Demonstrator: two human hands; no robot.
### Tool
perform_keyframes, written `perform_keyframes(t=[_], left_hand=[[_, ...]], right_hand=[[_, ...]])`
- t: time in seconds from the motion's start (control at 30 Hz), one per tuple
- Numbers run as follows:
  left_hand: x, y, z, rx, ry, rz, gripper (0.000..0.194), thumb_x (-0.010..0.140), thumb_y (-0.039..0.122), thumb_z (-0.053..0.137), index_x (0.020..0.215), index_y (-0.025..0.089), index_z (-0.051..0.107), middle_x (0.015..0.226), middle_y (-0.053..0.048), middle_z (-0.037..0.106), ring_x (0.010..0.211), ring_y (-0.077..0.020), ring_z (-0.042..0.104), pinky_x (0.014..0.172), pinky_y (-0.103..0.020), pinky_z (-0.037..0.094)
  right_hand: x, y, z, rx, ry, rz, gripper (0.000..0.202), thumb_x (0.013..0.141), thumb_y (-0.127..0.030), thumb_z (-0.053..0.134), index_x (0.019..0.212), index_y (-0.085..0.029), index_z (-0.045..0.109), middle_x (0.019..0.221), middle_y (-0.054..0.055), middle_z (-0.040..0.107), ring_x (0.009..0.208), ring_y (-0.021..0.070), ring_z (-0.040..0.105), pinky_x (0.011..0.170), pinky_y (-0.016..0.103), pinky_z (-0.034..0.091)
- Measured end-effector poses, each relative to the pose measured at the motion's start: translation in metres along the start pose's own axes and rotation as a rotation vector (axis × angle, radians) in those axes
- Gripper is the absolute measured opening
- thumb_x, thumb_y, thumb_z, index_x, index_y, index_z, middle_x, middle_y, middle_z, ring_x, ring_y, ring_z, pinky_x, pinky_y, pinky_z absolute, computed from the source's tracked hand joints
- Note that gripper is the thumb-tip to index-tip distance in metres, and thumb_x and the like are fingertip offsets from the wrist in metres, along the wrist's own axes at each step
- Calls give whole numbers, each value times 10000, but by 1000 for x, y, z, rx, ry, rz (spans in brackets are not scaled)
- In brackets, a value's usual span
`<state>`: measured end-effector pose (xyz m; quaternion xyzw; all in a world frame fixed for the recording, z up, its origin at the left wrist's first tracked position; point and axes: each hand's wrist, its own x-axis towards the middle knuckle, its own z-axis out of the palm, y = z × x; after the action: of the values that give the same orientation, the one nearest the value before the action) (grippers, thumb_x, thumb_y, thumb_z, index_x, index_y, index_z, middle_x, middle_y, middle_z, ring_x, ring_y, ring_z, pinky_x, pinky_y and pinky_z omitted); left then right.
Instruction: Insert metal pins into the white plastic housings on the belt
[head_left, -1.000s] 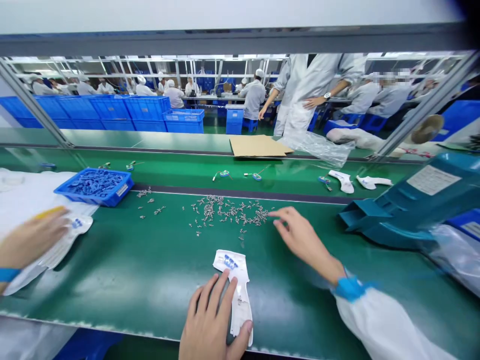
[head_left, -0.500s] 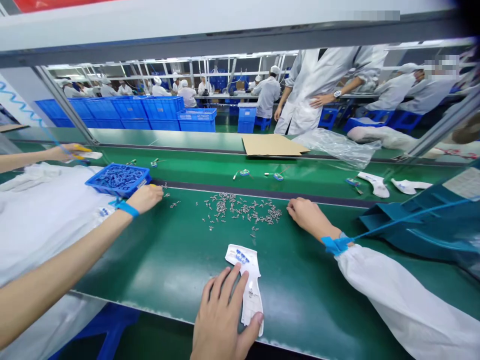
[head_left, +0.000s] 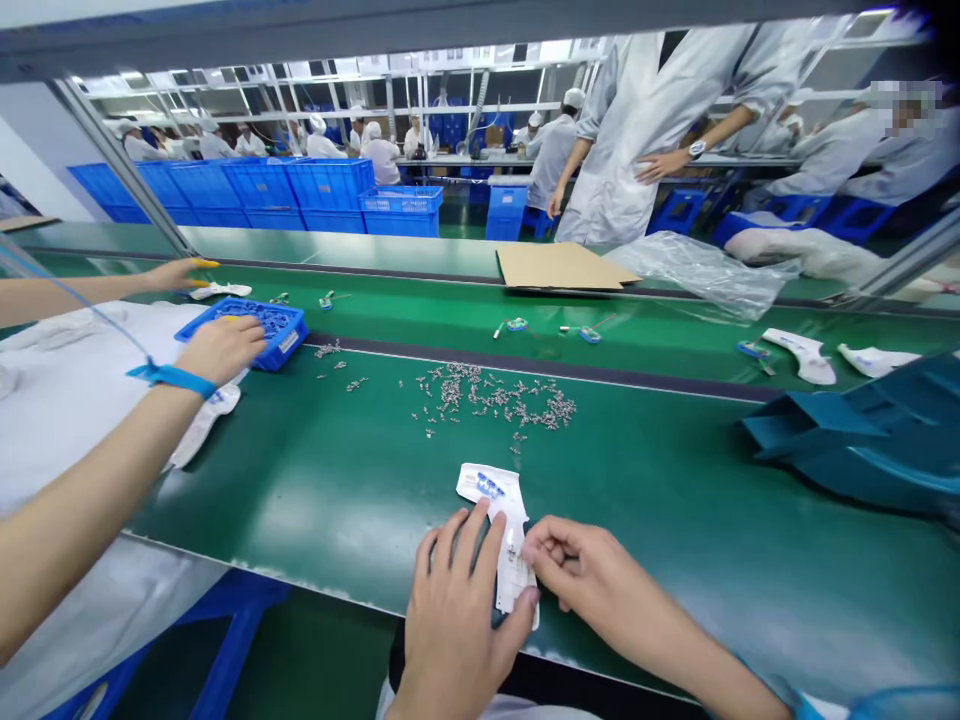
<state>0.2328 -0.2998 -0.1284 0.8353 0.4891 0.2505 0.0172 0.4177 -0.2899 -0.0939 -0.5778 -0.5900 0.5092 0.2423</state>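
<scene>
My left hand [head_left: 457, 610] lies flat on a white plastic part [head_left: 495, 490] with small blue pieces at its far end, and pins it to the green belt [head_left: 337, 490] at the near edge. My right hand [head_left: 585, 575] is right beside it, fingertips pinched together and touching the part's right edge. Whether something tiny sits between those fingertips is too small to tell. A scatter of small metal screws [head_left: 502, 395] lies on the belt just beyond the part.
A co-worker's hand [head_left: 221, 350] with a blue wrist strap reaches to a blue tray [head_left: 281, 325] at the left. A teal bin [head_left: 862, 440] stands at the right. Cardboard [head_left: 559, 265], a plastic bag [head_left: 705, 270] and white parts [head_left: 806, 355] lie beyond. A person in white [head_left: 645, 130] stands behind.
My right hand has come back from the screw pile to the white part under my left hand. The co-worker's hand has moved to the blue tray.
</scene>
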Motion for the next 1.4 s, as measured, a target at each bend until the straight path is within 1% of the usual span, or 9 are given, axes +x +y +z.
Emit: perform_keyframes(t=[0.1,0.33,0.53,0.8,0.93,1.03,1.17,1.27,1.4], left_hand=[[0,3,1,-10,8,-9,499,983,457,484,1429,232,490,1474,-12,518,1285,-239,503,1047,-397,343],[0,1,4,-6,17,-5,506,978,453,492,1427,219,494,1469,-38,523,1276,-244,511,1038,-396,360],[-1,2,4,-3,18,-4,505,983,454,484,1428,216,492,1469,-39,524,1270,-245,515,1038,-399,365],[1,1,1,9,9,-3,511,971,424,516,1439,222,479,1479,-45,511,1273,-254,515,1033,-406,383],[-2,-5,6,37,14,30,562,942,398,558,1467,237,443,1505,-27,481,1257,-263,543,999,-411,447],[-7,-14,20,12,31,32,588,954,325,534,1502,186,375,1508,-75,467,1270,-260,559,979,-402,509],[-11,-21,35,-165,67,-18,621,972,222,477,1545,162,247,1515,-122,445,1332,-231,522,1006,-363,541],[-7,-22,31,-251,66,-24,690,955,190,465,1572,163,158,1562,-134,355,1372,-235,474,1037,-350,531],[-2,-26,25,-207,92,-47,706,931,245,487,1566,130,200,1577,-128,323,1398,-254,438,1077,-365,506]], right_hand=[[3,7,15,54,47,26,316,947,-466,515,860,-188,636,690,-5,590,598,131,530,536,209,433],[1,19,19,73,115,61,351,948,-516,479,870,-200,609,679,-10,569,548,132,522,483,214,451],[1,16,22,1,135,33,337,954,-516,468,861,-219,599,692,1,571,559,143,558,478,216,471],[4,11,15,13,91,57,227,944,-464,483,1000,-258,405,783,-40,575,479,115,558,401,211,471],[5,11,16,75,84,48,260,930,-471,490,1031,-251,399,866,-6,599,617,150,642,520,259,568],[9,14,23,133,127,40,362,891,-490,550,1116,-248,402,981,32,618,721,172,670,659,308,603],[18,16,38,215,103,-18,461,854,-527,601,1169,-257,399,1074,67,641,769,197,672,675,332,600],[32,13,41,317,49,-64,442,859,-576,597,1122,-267,423,931,43,676,728,208,666,651,334,585],[76,13,16,469,94,-80,497,796,-598,681,1081,-280,426,756,-4,651,575,194,639,503,304,534]])
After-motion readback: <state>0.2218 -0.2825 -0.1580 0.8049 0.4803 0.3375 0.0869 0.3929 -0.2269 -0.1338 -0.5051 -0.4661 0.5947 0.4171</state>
